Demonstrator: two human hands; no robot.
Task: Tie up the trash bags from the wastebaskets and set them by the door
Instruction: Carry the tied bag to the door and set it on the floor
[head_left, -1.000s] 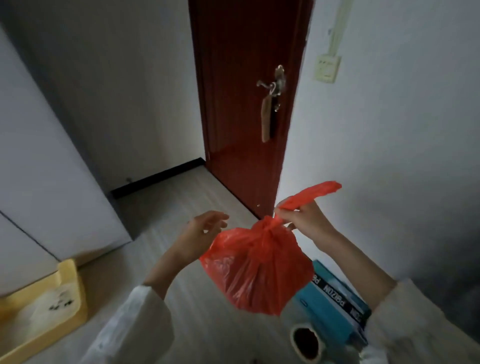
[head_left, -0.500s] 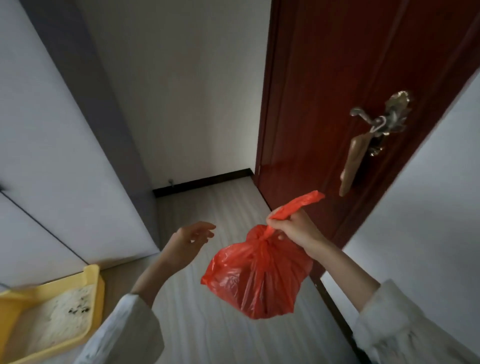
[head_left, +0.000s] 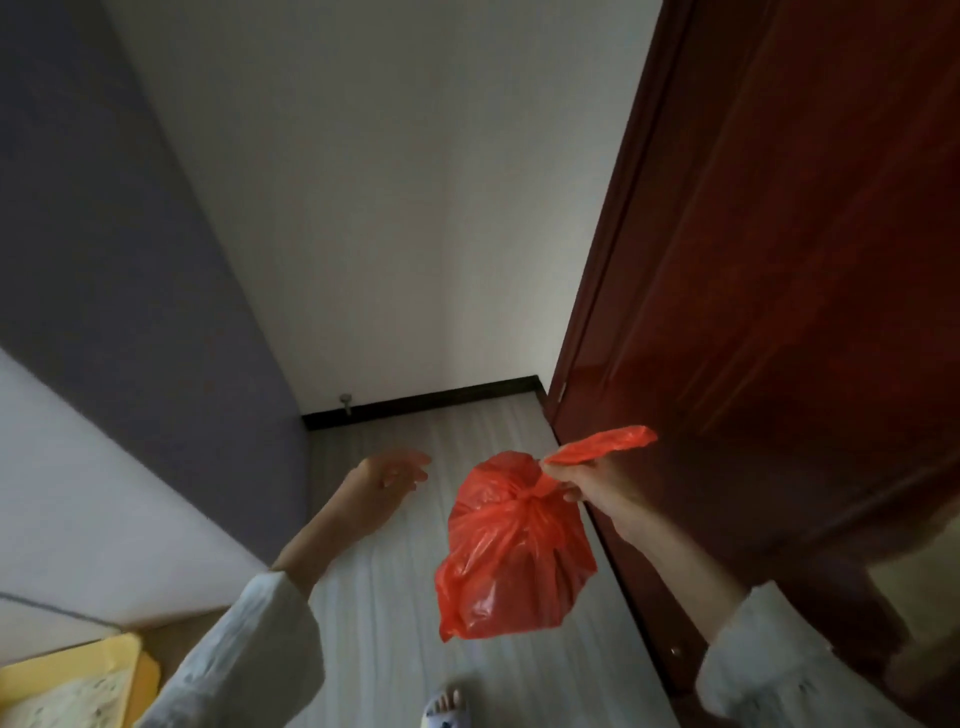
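Right by the door (head_left: 779, 260) now, so I'd just lower the bag straight down onto the floor (head_left: 395, 597) next to the frame and let go gently so it doesn't tip. The red trash bag (head_left: 511, 551) hangs in the air, knotted, crinkly and fairly full; the right hand (head_left: 597, 486) pinches its loose tail above the knot, the left hand (head_left: 384, 475) is relaxed, holding nothing

- Floor (head_left: 395, 597): pale wood-grain planks, running from 6 o'clock up to a dark baseboard (head_left: 421, 402) at 12 o'clock.
- Doorstop (head_left: 345, 401): small metal post at the baseboard, toward 11 o'clock.
- Foot (head_left: 448, 707): in a sandal, at 6 o'clock.
- Yellow tray (head_left: 130, 670): at 8 o'clock, partly cropped.
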